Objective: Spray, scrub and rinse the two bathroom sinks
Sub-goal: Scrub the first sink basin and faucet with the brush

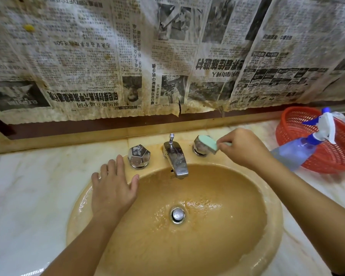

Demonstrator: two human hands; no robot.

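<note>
Right hand pinches the sponge against the right tap knob; left hand rests flat on the sink rim. The sponge looks light, soft, probably slippery when wet; best held by its edges.

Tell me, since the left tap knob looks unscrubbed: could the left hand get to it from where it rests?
Probably yes. The left hand lies flat on the sink rim, fingertips just beside the left tap knob, with nothing between them.
</note>
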